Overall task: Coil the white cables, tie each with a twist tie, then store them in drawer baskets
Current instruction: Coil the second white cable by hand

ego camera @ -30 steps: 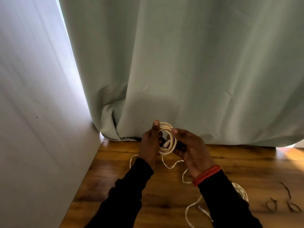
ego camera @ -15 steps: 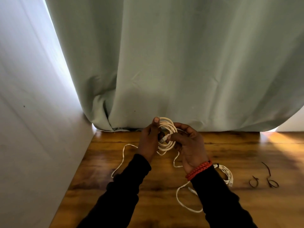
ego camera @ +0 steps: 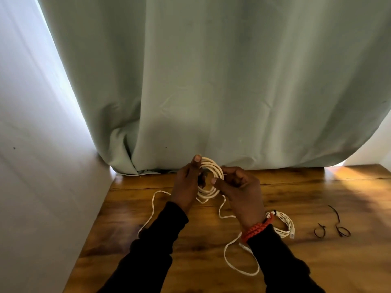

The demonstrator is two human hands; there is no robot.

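Right now my left hand point(ego camera: 186, 185) grips the left side of the white coil point(ego camera: 209, 178), thumb up over its top rim, and my right hand point(ego camera: 239, 187) pinches the coil's right side between thumb and curled fingers, so the coil stands upright between both hands just above the counter point(ego camera: 317, 187). From the coil's bottom the loose tail point(ego camera: 222, 210) drops toward me and runs along the counter, looping near my right sleeve; another strand trails off left of the coil. I judge the winding is mostly done, and the next wrap turns on that tail: it lies below and nearer my right hand, which should feed it. Right of the coil and nearer me, a tied bundle point(ego camera: 283, 223) rests, with two dark twist ties point(ego camera: 332, 227) farther right.
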